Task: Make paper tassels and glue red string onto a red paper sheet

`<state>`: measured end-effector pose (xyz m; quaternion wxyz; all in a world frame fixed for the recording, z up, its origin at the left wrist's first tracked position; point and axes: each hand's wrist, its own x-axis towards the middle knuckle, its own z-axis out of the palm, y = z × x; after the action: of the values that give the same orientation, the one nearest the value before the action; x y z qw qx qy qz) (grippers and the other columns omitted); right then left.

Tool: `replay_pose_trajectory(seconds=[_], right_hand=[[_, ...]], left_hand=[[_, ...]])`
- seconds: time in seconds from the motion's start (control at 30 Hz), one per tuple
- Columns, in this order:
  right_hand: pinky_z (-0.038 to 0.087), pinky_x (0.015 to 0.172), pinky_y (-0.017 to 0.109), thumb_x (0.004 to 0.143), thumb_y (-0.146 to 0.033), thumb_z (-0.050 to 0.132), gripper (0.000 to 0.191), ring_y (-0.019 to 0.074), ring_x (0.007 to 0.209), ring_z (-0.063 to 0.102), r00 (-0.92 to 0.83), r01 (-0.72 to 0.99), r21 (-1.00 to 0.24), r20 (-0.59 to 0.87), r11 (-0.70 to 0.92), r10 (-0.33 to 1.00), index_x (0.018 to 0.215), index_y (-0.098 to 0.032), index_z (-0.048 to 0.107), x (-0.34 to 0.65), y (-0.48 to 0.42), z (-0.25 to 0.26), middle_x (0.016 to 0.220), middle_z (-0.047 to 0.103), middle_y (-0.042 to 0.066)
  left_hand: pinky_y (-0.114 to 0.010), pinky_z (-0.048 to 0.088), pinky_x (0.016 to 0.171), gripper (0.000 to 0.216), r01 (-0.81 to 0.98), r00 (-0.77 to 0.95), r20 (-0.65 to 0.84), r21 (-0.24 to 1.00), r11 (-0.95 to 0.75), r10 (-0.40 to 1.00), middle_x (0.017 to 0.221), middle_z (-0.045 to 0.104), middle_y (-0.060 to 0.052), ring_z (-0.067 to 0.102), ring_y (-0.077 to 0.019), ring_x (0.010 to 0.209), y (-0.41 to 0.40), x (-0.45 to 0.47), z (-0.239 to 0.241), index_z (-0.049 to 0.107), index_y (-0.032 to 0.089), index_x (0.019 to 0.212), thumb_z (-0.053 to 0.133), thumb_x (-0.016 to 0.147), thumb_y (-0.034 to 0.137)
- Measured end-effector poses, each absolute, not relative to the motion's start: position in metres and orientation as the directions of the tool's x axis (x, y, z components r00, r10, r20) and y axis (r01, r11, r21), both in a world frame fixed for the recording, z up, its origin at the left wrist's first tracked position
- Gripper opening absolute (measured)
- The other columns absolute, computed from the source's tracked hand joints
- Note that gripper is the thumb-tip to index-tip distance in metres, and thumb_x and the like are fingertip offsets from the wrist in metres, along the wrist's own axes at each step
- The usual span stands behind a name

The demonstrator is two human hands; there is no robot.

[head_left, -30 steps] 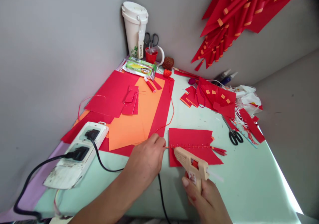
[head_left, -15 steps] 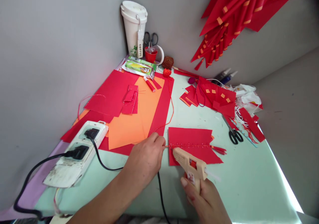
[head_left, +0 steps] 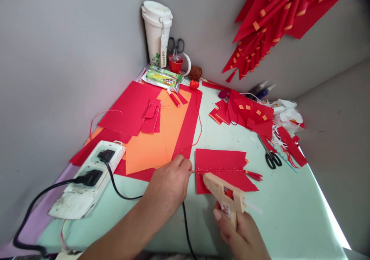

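My left hand (head_left: 170,181) is closed, pinching a thin red cord (head_left: 199,130) just left of a red paper piece (head_left: 219,159). The cord runs along the middle of that paper, with small shiny glue spots beside it, to a red tassel (head_left: 254,175) at the notched right end. From my fingers the cord also leads back to a small red yarn ball (head_left: 194,85). My right hand (head_left: 235,229) is wrapped round the handle of a beige glue gun (head_left: 224,190). Its nozzle points at the paper's left part, close to the cord; whether it touches is unclear.
A white power strip (head_left: 89,179) with black plugs and cables lies at left. Red and orange paper sheets (head_left: 144,152) spread beside it. Black-handled scissors (head_left: 272,159) and red scraps (head_left: 254,113) lie at right. A white coffee cup (head_left: 156,32) stands in the corner.
My right hand and the glue gun have shifted slightly right and down, the nozzle moving a little along the paper. My left hand keeps its pinch on the cord.
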<state>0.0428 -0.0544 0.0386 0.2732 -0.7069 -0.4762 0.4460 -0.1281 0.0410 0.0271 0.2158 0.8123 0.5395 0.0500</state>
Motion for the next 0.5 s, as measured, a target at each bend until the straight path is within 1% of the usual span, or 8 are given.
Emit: replay_pose_trajectory(seconds=[0.07,0.13,0.23,0.3,0.43,0.5], right_hand=[[0.032,0.042,0.022,0.086,-0.058,0.053,0.046,0.0122,0.048,0.034,0.16,0.363,-0.815,-0.422,-0.451,0.892,0.094,-0.014,0.063,0.0431,-0.0541,0.0396,0.055,0.038,-0.005],[0.031,0.043,0.023,0.085,-0.06,0.053,0.05,0.0123,0.049,0.034,0.169,0.333,-0.812,-0.449,-0.48,0.877,0.099,-0.014,0.062,0.0425,-0.0531,0.0406,0.058,0.04,-0.005],[0.033,0.044,0.024,0.085,-0.06,0.052,0.049,0.0134,0.05,0.037,0.172,0.374,-0.805,-0.428,-0.461,0.887,0.096,-0.014,0.063,0.0404,-0.051,0.0412,0.06,0.043,-0.003],[0.034,0.046,0.024,0.086,-0.059,0.051,0.048,0.0135,0.05,0.036,0.161,0.402,-0.798,-0.42,-0.448,0.893,0.095,-0.014,0.064,0.0392,-0.0501,0.0408,0.058,0.042,-0.004],[0.032,0.044,0.023,0.087,-0.054,0.053,0.047,0.0129,0.049,0.034,0.125,0.416,-0.795,-0.43,-0.441,0.894,0.106,-0.012,0.063,0.0398,-0.0503,0.0381,0.055,0.039,-0.005],[0.031,0.043,0.022,0.088,-0.052,0.053,0.044,0.0125,0.048,0.034,0.099,0.418,-0.8,-0.43,-0.429,0.898,0.106,-0.013,0.064,0.041,-0.0508,0.0361,0.055,0.039,-0.005]], left_hand=[[-0.028,0.038,0.053,0.018,0.853,0.416,-0.157,0.407,-0.325,0.896,0.084,0.059,-0.001,0.062,-0.0171,0.067,0.0413,-0.128,0.0273,0.056,0.02,0.086,0.041,0.097,0.019],[-0.028,0.039,0.053,0.018,0.85,0.423,-0.158,0.411,-0.33,0.892,0.084,0.059,-0.001,0.063,-0.0179,0.069,0.0416,-0.1281,0.0276,0.056,0.021,0.087,0.041,0.097,0.019],[-0.029,0.039,0.053,0.018,0.85,0.424,-0.16,0.411,-0.33,0.891,0.084,0.059,-0.001,0.063,-0.0188,0.068,0.0415,-0.1284,0.0278,0.056,0.021,0.087,0.041,0.097,0.019],[-0.029,0.038,0.052,0.018,0.849,0.425,-0.155,0.411,-0.333,0.892,0.084,0.059,0.0,0.062,-0.0187,0.067,0.0412,-0.1287,0.0273,0.056,0.021,0.087,0.041,0.097,0.019],[-0.029,0.037,0.052,0.017,0.846,0.423,-0.135,0.414,-0.337,0.896,0.083,0.058,0.0,0.062,-0.0184,0.067,0.0406,-0.1289,0.0262,0.056,0.021,0.086,0.043,0.096,0.02],[-0.029,0.037,0.052,0.017,0.845,0.423,-0.134,0.415,-0.337,0.896,0.083,0.058,0.0,0.062,-0.0186,0.067,0.0404,-0.1289,0.0261,0.056,0.021,0.086,0.042,0.096,0.02]])
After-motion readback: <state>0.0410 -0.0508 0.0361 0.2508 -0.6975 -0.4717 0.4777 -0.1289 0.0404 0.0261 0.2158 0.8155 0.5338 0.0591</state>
